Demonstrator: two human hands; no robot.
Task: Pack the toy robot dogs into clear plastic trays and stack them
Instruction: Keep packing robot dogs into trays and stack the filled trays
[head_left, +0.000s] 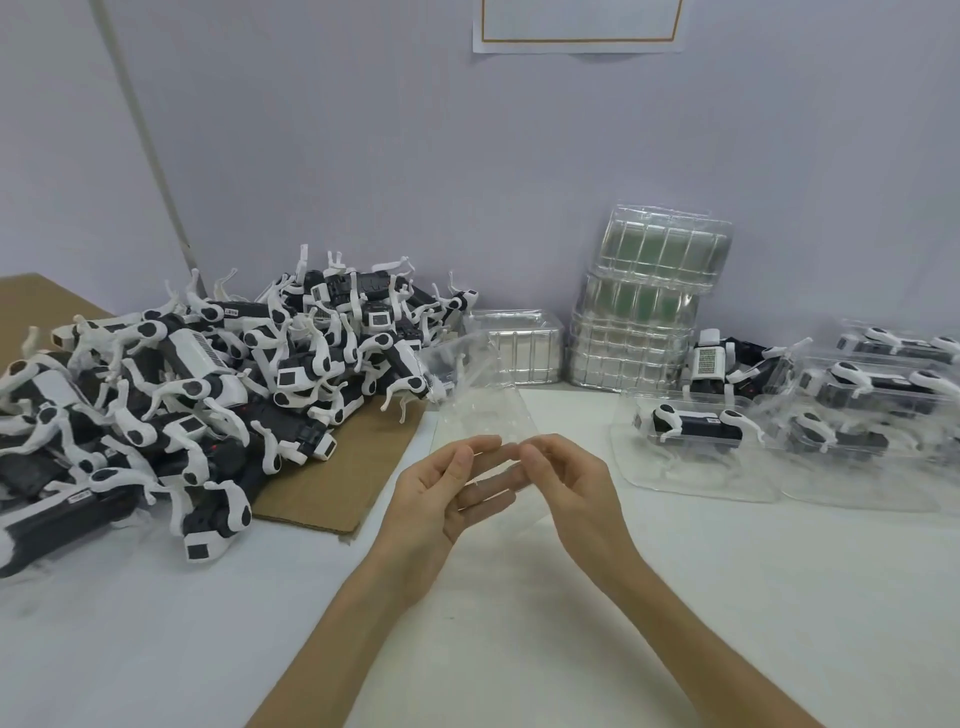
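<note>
- The left hand (441, 499) and right hand (566, 488) meet in front of the person and hold one empty clear tray (483, 415) between them. The fingers of both are lightly curled on its near edge. The left fingers show through the plastic, and the tray rises away from the hands. How firm the grip is cannot be told.
- No dog sits in this tray, so I judge the step in hand to be readying or separating a fresh tray before it is filled.
- Done so far: several packed trays (696, 436) lie to the right of the right hand, each with a dog inside. Those furthest right (883, 395) overlap or sit on one another, so stacking seems to have begun. Their exact number is hard to tell through the clear plastic.
- Left to do: the pile of toy robot dogs (208, 374), to the left of the left hand on a cardboard sheet (332, 467), is large and tangled. By far the greater part of the work appears to remain.
- A stack of empty trays (649, 312) stands beyond the right hand against the wall, so supply looks ample.
- One loose dog (706, 364) stands just beside that stack, unpacked.
</note>
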